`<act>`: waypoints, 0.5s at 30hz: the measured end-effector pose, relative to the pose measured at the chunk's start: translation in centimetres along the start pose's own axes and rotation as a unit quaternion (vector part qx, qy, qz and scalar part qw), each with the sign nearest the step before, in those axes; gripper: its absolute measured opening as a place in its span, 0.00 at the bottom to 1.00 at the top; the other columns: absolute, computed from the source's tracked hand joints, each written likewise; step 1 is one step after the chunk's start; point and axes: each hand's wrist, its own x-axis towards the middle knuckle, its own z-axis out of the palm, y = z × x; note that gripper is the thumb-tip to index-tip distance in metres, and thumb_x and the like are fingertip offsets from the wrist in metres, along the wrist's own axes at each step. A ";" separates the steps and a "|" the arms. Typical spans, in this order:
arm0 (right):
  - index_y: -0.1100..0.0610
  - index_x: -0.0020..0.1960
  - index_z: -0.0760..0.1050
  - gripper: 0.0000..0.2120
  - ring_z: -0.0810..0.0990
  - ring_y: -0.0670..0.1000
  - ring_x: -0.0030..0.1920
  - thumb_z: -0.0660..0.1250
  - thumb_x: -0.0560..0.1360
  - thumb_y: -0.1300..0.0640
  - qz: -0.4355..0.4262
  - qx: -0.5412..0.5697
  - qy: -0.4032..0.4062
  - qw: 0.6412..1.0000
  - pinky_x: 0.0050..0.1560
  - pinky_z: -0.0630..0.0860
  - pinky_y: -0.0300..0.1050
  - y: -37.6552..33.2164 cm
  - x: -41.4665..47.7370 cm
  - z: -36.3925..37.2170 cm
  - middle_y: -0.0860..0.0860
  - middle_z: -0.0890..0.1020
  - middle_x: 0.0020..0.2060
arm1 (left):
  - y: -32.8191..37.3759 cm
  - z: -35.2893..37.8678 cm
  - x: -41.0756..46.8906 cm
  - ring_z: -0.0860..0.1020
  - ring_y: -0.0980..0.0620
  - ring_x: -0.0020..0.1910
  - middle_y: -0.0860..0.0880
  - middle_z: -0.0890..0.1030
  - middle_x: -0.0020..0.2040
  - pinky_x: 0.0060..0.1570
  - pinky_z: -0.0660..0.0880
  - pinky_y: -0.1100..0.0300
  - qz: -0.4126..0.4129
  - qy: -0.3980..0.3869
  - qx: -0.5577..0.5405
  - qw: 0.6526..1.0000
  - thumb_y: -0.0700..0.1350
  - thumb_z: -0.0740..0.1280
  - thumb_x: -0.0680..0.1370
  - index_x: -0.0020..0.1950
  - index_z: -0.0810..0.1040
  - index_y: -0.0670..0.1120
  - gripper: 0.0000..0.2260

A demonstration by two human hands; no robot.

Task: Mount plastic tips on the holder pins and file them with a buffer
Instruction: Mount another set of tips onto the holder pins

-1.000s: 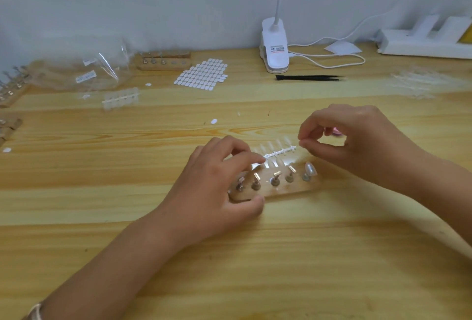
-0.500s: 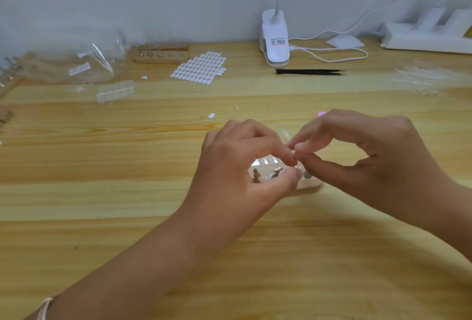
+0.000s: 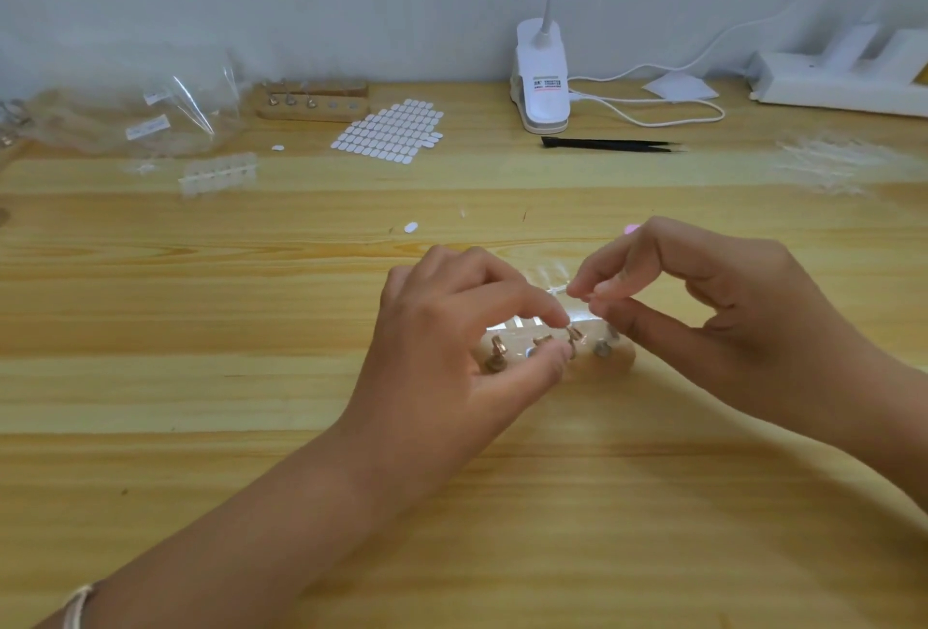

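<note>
The wooden holder (image 3: 620,358) lay on the table (image 3: 251,402) about midway between its left and right edges, nearer the front edge than the back one, and both hands closed over it. Its metal pins (image 3: 497,352) stood in a row, tilted, most of the block hidden under the fingers. The right hand (image 3: 713,312) pinched one end of a strip of clear tips (image 3: 555,290) between thumb and forefinger, a narrow grip, holding the strip just above the back side of the holder. The left hand (image 3: 452,342) curled over the holder's left part, its forefinger and thumb drawn close together at one pin near the middle of the row; whether they held that pin, a loose tip or nothing could not be told. A thin bracelet (image 3: 75,608) showed on the left wrist. Along the back edge stood a white clip lamp (image 3: 542,76) with its cord looping to the right, and black tweezers (image 3: 607,144) lay just in front of it. Left of the lamp lay a sheet of white oval stickers (image 3: 389,128), a second wooden holder (image 3: 311,102) and clear plastic bags (image 3: 150,111). One loose white sticker (image 3: 411,227) lay behind the left hand. A heap of clear strips (image 3: 833,158) sat near the right edge.
</note>
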 end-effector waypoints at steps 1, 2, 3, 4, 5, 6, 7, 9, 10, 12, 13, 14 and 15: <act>0.43 0.46 0.69 0.14 0.79 0.42 0.46 0.70 0.77 0.60 -0.003 -0.006 -0.001 1.000 0.42 0.66 0.28 0.1 -0.1 0.1 0.37 0.82 0.48 | 0.0 0.2 0.0 0.74 0.58 0.50 0.59 0.78 0.44 0.56 0.63 0.59 0.005 0.001 0.001 1.000 0.51 0.73 0.70 0.45 0.83 0.57 0.05; 0.45 0.46 0.70 0.12 0.78 0.41 0.45 0.70 0.76 0.60 -0.005 -0.011 -0.004 1.000 0.42 0.66 0.28 0.1 -0.1 0.1 0.38 0.82 0.48 | -0.1 0.3 0.0 0.74 0.57 0.50 0.59 0.78 0.44 0.56 0.64 0.59 0.007 0.003 0.004 1.000 0.51 0.73 0.70 0.46 0.83 0.57 0.06; 0.47 0.45 0.72 0.10 0.78 0.41 0.45 0.70 0.76 0.60 -0.006 -0.016 -0.007 1.000 0.41 0.65 0.27 0.2 -0.1 0.1 0.38 0.82 0.47 | -0.2 0.4 0.0 0.74 0.57 0.50 0.59 0.78 0.45 0.56 0.64 0.59 0.005 0.005 0.006 1.000 0.51 0.73 0.70 0.48 0.83 0.56 0.07; 0.48 0.45 0.73 0.09 0.78 0.40 0.44 0.70 0.76 0.61 -0.007 -0.016 -0.010 1.000 0.42 0.66 0.27 0.3 -0.1 0.0 0.39 0.82 0.47 | -0.3 0.5 0.0 0.74 0.56 0.51 0.58 0.78 0.46 0.57 0.64 0.59 0.000 0.005 0.007 1.000 0.51 0.73 0.70 0.49 0.83 0.56 0.09; 0.50 0.45 0.75 0.07 0.78 0.40 0.45 0.70 0.76 0.60 -0.007 -0.010 -0.015 1.000 0.45 0.68 0.28 0.3 -0.1 -0.1 0.40 0.82 0.47 | -0.4 0.5 0.0 0.74 0.57 0.52 0.58 0.78 0.47 0.57 0.64 0.60 -0.007 0.003 0.009 1.000 0.52 0.73 0.70 0.51 0.82 0.56 0.10; 0.52 0.44 0.77 0.05 0.80 0.40 0.46 0.71 0.75 0.60 -0.006 -0.001 -0.019 1.000 0.50 0.71 0.31 0.4 -0.1 -0.1 0.41 0.83 0.47 | -0.5 0.6 0.0 0.74 0.57 0.52 0.58 0.78 0.47 0.58 0.63 0.61 -0.014 -0.002 0.012 1.000 0.53 0.73 0.70 0.51 0.82 0.56 0.11; 0.52 0.44 0.78 0.03 0.81 0.42 0.47 0.72 0.75 0.59 -0.005 0.010 -0.024 1.000 0.58 0.73 0.37 0.4 -0.1 -0.1 0.41 0.83 0.47 | -0.6 0.6 0.0 0.73 0.58 0.52 0.59 0.77 0.47 0.58 0.62 0.62 -0.019 -0.010 0.016 1.000 0.54 0.73 0.69 0.50 0.82 0.57 0.10; 0.50 0.43 0.79 0.04 0.83 0.45 0.47 0.74 0.73 0.56 0.008 0.035 -0.040 0.999 0.66 0.71 0.44 0.4 0.0 -0.2 0.42 0.83 0.46 | -0.7 0.7 0.0 0.72 0.59 0.51 0.59 0.76 0.46 0.57 0.61 0.63 -0.029 -0.031 0.023 0.999 0.55 0.72 0.69 0.48 0.81 0.57 0.09; 0.48 0.42 0.79 0.06 0.83 0.46 0.47 0.75 0.72 0.55 0.016 0.049 -0.052 0.997 0.67 0.70 0.43 0.4 0.1 -0.2 0.43 0.84 0.46 | -0.8 0.8 0.0 0.72 0.59 0.50 0.59 0.76 0.45 0.57 0.60 0.63 -0.031 -0.041 0.025 0.998 0.56 0.72 0.69 0.47 0.82 0.57 0.08; 0.49 0.41 0.80 0.06 0.84 0.46 0.47 0.78 0.70 0.53 0.033 0.072 -0.071 0.994 0.67 0.69 0.38 0.4 0.2 -0.1 0.44 0.84 0.46 | -1.0 0.9 0.1 0.71 0.59 0.49 0.58 0.77 0.44 0.57 0.60 0.63 -0.034 -0.056 0.029 0.997 0.55 0.74 0.69 0.45 0.82 0.57 0.07; 0.50 0.41 0.81 0.06 0.84 0.46 0.46 0.78 0.70 0.53 0.039 0.080 -0.076 0.993 0.67 0.68 0.35 0.5 0.3 -0.1 0.44 0.84 0.45 | -1.1 0.9 0.2 0.71 0.59 0.49 0.58 0.77 0.43 0.56 0.60 0.64 -0.037 -0.063 0.029 0.997 0.55 0.75 0.69 0.44 0.82 0.57 0.06; 0.51 0.41 0.82 0.05 0.84 0.46 0.46 0.77 0.69 0.53 0.044 0.085 -0.077 0.992 0.66 0.68 0.32 0.4 0.4 -0.1 0.45 0.84 0.45 | -1.2 0.9 0.2 0.71 0.59 0.49 0.58 0.77 0.43 0.56 0.59 0.65 -0.041 -0.069 0.027 0.996 0.54 0.76 0.70 0.44 0.82 0.57 0.06; 0.52 0.42 0.83 0.05 0.84 0.46 0.46 0.77 0.68 0.53 0.049 0.088 -0.077 0.992 0.65 0.69 0.31 0.4 0.4 -0.1 0.45 0.85 0.45 | -1.2 0.9 0.3 0.71 0.60 0.49 0.58 0.77 0.43 0.56 0.59 0.66 -0.043 -0.074 0.026 0.996 0.54 0.76 0.70 0.44 0.82 0.57 0.06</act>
